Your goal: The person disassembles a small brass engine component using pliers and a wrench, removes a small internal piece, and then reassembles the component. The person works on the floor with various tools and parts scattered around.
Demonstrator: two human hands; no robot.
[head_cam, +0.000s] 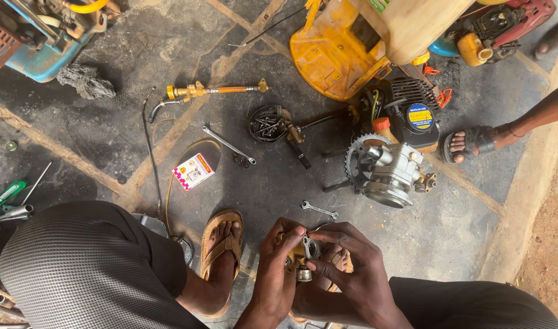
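Head view: dark cracked concrete floor (279,183) strewn with engine parts (385,167) and spanners (319,210).

Shiny metal wrench (319,210) on rough, matt, oil-stained concrete floor (273,183).

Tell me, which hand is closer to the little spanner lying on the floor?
Right. The right hand sits just below the small spanner, its knuckles nearly under it. The left hand is a bit further, below and to its left.
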